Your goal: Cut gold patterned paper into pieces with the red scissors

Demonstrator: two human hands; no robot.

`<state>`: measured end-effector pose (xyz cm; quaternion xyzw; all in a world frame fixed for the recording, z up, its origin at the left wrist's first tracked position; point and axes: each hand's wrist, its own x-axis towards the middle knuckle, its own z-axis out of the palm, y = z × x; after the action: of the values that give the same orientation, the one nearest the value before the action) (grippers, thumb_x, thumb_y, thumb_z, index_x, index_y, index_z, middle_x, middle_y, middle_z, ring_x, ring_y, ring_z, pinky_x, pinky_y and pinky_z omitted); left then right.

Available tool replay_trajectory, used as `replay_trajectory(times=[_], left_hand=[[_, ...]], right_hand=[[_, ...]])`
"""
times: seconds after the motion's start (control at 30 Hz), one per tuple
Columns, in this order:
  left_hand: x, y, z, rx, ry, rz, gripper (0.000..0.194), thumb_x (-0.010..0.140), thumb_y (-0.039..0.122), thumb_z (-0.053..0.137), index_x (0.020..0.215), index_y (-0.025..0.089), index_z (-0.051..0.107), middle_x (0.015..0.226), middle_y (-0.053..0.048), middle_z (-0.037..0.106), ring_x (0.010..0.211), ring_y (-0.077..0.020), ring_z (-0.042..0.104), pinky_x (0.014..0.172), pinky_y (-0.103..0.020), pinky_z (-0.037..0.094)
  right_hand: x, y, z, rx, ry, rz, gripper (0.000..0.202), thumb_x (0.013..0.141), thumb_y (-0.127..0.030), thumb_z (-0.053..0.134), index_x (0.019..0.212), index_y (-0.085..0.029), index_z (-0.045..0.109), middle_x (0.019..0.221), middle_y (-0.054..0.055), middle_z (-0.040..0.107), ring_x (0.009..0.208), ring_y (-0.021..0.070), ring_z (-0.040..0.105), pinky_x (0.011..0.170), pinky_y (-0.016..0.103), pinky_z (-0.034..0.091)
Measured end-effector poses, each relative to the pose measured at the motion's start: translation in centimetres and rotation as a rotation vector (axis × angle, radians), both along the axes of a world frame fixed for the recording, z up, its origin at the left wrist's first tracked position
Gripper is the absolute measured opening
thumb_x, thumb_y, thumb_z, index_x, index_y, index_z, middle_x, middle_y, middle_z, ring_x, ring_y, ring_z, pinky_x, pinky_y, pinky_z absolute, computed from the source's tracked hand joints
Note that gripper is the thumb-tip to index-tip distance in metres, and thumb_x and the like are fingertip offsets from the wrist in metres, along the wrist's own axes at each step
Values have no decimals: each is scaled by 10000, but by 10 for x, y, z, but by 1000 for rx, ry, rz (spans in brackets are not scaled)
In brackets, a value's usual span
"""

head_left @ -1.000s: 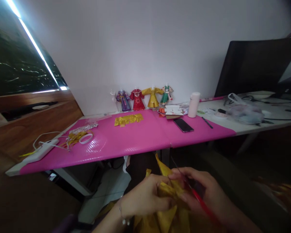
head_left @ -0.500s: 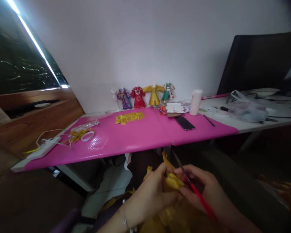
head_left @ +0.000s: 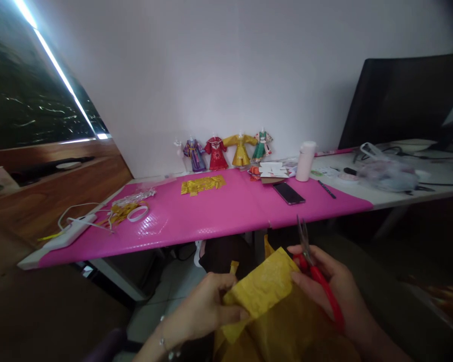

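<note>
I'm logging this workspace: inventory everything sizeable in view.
table: one, white, ahead
mat: one, pink, on table
monitor: one, black, right
wooden ledge: one, brown, left
small garments: four, multicoloured, by wall
mannequin: one, white, by wall
phone: one, dark, mat right
bottle: one, pink, behind phone
bag: one, translucent, table
power strip: one, white, left
shiny pieces: uncounted, gold, mat
cloth: uncounted, gold, foreground
scissors: one, red-handled, foreground
left hand: one, gripping cloth
right hand: one, holding scissors

The bare left hand [head_left: 207, 305] and bare right hand [head_left: 334, 281] pinch, their 2 thumbs [head_left: 305, 283] below the curled fingers [head_left: 221, 282].
</note>
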<state>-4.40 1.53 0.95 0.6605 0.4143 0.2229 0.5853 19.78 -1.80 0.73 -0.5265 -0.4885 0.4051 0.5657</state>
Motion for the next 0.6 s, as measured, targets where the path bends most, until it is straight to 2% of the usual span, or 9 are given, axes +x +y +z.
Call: replay_trajectory(times=[0.1,0.17,0.27,0.33,0.43,0.53,0.6], left_hand=[[-13,-1,1,-100,-139,11,217,650,287,789,669,155,617,584,63,511,538,-70,400,503,-171,290],[-17,-5,-4,-184,-290,24,292,624,351,822,696,151,622,597,37,563,516,-74,471,495,-170,354],[-16,-13,-20,-327,-550,74,328,652,399,814,806,160,651,656,-27,679,485,-130,605,481,-233,501],[-13,-18,-33,-351,-701,152,304,698,376,793,886,171,669,622,-32,697,457,-138,627,450,-229,524],[-14,-23,-50,-404,-838,196,327,749,408,756,992,196,703,559,-27,703,417,-141,635,426,-222,532],[-17,-26,-62,-581,-910,185,445,749,592,684,859,165,747,544,-43,702,411,-143,648,421,-205,522],[-14,-27,-67,-614,-952,210,464,746,625,663,741,166,735,511,-17,668,381,-107,606,396,-171,477]], right_hand=[[-3,0,1,-43,103,82,358,653,-322,801,964,-220,655,749,-8,663,621,163,622,555,268,499],[-5,-2,0,-71,189,148,358,682,-343,788,983,-220,638,758,-9,673,620,159,627,570,268,498],[-10,-3,-2,-96,291,256,344,724,-352,766,998,-212,611,764,-7,670,626,160,624,588,273,486],[-13,-4,-4,-91,343,311,344,740,-349,759,1005,-213,587,752,-22,643,612,151,599,602,281,476],[-16,-2,-8,-81,396,325,349,752,-343,758,1013,-217,562,736,-43,605,592,135,559,614,284,456],[-16,0,-13,-73,408,332,326,767,-335,750,1005,-215,564,747,-39,610,604,133,563,608,272,437],[-17,1,-15,-55,416,349,310,775,-323,745,1006,-219,567,747,-39,615,595,127,556,610,271,440]])
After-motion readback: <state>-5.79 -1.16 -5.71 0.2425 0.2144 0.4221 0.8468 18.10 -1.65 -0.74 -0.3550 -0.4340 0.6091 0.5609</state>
